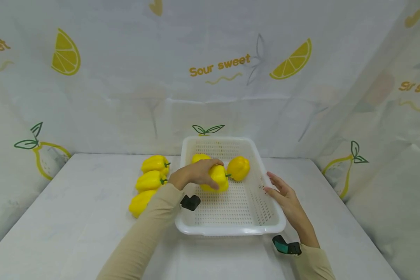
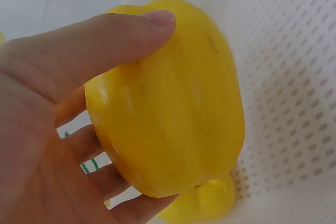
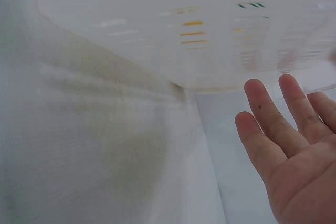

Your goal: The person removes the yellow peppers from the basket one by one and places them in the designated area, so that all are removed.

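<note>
My left hand is inside a white perforated plastic basket, gripping a yellow bell pepper. In the left wrist view, the thumb lies across this pepper and the other fingers curl round its far side. Two more yellow bell peppers are in the basket, one at the right and one partly hidden behind the left hand. At the basket's right side is my right hand, fingertips right at the rim. The right wrist view shows its fingers extended beside the basket wall.
Left of the basket, several yellow bell peppers lie in a column on the white-covered table, among them a back one, a middle one and a front one partly behind the left sleeve. A lemon-print curtain hangs behind.
</note>
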A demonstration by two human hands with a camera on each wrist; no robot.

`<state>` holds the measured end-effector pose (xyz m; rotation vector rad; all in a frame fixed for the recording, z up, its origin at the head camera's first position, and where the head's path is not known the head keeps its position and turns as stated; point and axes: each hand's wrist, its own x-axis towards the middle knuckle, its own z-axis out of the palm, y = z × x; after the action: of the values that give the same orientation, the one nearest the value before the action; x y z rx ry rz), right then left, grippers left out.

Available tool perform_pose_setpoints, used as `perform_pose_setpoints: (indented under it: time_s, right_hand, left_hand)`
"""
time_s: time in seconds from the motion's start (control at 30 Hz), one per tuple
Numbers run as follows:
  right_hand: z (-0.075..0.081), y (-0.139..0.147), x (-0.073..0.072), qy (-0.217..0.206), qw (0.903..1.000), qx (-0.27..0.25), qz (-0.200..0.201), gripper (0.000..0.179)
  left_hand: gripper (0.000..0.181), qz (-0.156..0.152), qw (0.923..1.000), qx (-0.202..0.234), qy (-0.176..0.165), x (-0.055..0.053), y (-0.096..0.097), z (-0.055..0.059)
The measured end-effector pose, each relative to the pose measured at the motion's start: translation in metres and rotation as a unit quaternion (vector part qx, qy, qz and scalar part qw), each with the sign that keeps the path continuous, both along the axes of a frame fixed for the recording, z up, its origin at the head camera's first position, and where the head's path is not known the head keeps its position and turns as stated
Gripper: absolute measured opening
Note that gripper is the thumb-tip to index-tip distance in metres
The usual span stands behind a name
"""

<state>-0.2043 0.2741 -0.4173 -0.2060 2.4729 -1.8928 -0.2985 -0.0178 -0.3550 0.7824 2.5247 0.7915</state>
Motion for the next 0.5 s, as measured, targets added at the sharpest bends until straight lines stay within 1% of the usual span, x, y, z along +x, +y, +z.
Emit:
perform_pose_setpoints:
  time_s: [0.33, 0.5]
  right_hand:
    - [-0.003, 0.001, -0.001, 0.002, 1.0000, 0.005, -0.003, 0.065]
    - [-0.001, 0.001, 0.000, 0.001, 1.0000, 0.001, 0.002, 0.065]
  left_hand:
    - [0.074, -0.003, 0.9993, 0.015, 0.034, -0.001, -0.017, 0.014]
    - [0.073, 0.002, 0.9988, 0.024, 0.042, 0.000, -0.026, 0.019]
